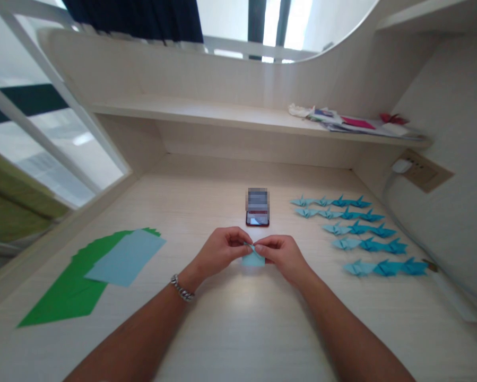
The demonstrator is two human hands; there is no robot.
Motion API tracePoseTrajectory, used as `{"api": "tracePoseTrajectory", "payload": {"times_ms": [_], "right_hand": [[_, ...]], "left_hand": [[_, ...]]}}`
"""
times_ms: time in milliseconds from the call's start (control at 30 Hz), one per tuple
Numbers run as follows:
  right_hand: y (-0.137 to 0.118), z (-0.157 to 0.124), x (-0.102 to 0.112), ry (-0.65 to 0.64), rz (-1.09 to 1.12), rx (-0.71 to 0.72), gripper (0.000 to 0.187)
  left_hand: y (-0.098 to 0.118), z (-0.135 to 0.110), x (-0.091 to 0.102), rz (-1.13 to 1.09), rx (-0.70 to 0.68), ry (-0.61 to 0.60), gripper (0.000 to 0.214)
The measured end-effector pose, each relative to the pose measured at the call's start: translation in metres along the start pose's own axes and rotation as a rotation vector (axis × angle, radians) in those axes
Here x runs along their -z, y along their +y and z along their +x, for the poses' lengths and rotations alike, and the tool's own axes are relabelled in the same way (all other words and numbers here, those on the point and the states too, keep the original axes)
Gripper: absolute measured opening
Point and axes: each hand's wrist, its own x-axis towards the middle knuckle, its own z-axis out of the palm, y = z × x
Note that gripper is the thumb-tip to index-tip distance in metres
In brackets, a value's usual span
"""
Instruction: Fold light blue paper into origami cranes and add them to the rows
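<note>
A small folded piece of light blue paper is held between my two hands over the middle of the desk. My left hand pinches its upper left part between thumb and fingers. On the other side, my right hand pinches the upper right part, with both thumbs close together near the top edge. The fingers partly cover the paper's upper folds. Just beyond my hands lies a phone, its screen partly blurred out.
Fanned green paper sheets and a light blue sheet lie at left. Rows of blue paper cranes stand at right, near a white cable from a wall socket. A shelf with papers spans the back.
</note>
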Motion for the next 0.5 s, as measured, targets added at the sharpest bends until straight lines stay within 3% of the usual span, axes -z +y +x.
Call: {"api": "tracePoseTrajectory", "payload": {"times_ms": [500], "right_hand": [[-0.0002,0.0,0.0012,0.02,0.019,-0.012,0.027]], "left_hand": [[0.0005,0.0014,-0.0028,-0.154,0.127,0.031,0.014]]}}
